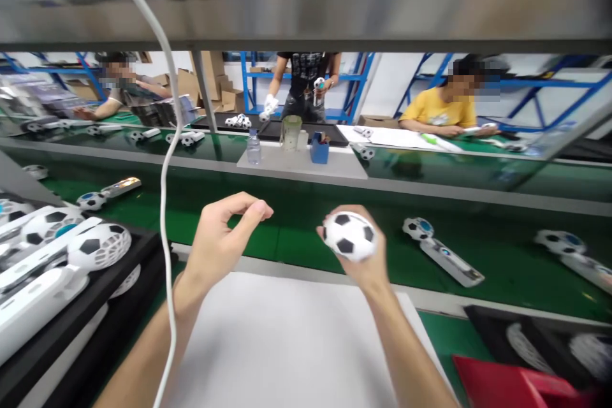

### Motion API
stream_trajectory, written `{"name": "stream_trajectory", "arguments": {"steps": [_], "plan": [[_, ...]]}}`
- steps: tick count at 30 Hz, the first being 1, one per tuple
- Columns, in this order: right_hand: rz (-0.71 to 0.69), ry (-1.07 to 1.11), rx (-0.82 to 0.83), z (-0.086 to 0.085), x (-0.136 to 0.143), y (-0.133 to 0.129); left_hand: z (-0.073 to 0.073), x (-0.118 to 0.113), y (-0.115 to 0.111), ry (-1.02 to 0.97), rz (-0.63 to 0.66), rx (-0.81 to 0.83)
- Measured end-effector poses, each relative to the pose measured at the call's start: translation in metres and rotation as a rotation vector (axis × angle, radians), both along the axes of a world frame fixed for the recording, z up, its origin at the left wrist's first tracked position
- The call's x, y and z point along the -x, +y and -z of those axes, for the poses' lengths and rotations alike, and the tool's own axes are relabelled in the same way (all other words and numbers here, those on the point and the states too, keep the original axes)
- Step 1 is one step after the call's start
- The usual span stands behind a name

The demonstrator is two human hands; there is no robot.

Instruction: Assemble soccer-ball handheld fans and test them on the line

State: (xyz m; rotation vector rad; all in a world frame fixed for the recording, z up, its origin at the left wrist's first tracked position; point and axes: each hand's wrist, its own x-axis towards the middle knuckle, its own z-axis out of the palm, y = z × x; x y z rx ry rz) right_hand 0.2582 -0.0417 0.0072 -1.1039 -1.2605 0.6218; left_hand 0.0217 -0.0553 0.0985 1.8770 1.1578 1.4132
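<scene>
Right hand is wrapped around the football-patterned fan head, held up before the green belt, past the white sheet; the smooth, rounded shell could slip if the fingers slacken, probably dropping onto the belt. Left hand is raised apart from it, thumb overlapping fingertips; whether they pinch anything, I cannot tell. The white cable crosses before the left forearm and could snag a sideways reach.

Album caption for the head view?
Right hand holding a football-patterned ball, left hand curled nearby, green surface beyond.
</scene>
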Motion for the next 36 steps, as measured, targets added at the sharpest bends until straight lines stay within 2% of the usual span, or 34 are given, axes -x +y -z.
{"name": "stream_trajectory", "arguments": {"steps": [6, 9, 13, 16, 19, 23, 25, 26, 28, 33, 35, 36], "plan": [[0.092, -0.103, 0.259, 0.049, 0.013, 0.038, 0.002, 0.000, 0.001, 0.079, 0.048, 0.009], [0.171, -0.192, 0.308, 0.071, 0.016, 0.045, 0.002, 0.000, 0.002, 0.087, 0.073, 0.015], [0.213, -0.325, 0.344, 0.089, 0.014, 0.046, 0.003, 0.001, 0.004, 0.096, 0.056, 0.011], [0.220, -0.395, 0.350, 0.093, 0.011, 0.045, 0.008, 0.001, 0.009, 0.089, 0.054, 0.037], [0.239, -0.431, 0.315, 0.084, 0.013, 0.036, 0.009, -0.001, 0.011, 0.062, 0.077, 0.081], [0.181, -0.420, 0.215, 0.066, 0.030, 0.005, 0.003, -0.006, -0.001, -0.006, 0.100, 0.111], [0.095, -0.376, 0.190, 0.065, 0.040, -0.012, 0.008, -0.012, -0.007, -0.077, 0.081, 0.143], [0.056, -0.343, 0.193, 0.067, 0.045, -0.018, 0.015, -0.017, -0.008, -0.105, 0.068, 0.168], [0.005, -0.260, 0.225, 0.075, 0.053, -0.026, 0.041, -0.026, -0.005, -0.119, 0.037, 0.228], [-0.061, -0.116, 0.304, 0.098, 0.063, -0.031, 0.137, -0.036, 0.006, -0.101, -0.085, 0.359], [-0.084, -0.101, 0.314, 0.101, 0.064, -0.034, 0.167, -0.035, 0.005, -0.089, -0.099, 0.389], [-0.094, -0.095, 0.318, 0.101, 0.064, -0.035, 0.177, -0.035, 0.004, -0.078, -0.088, 0.401]]}}
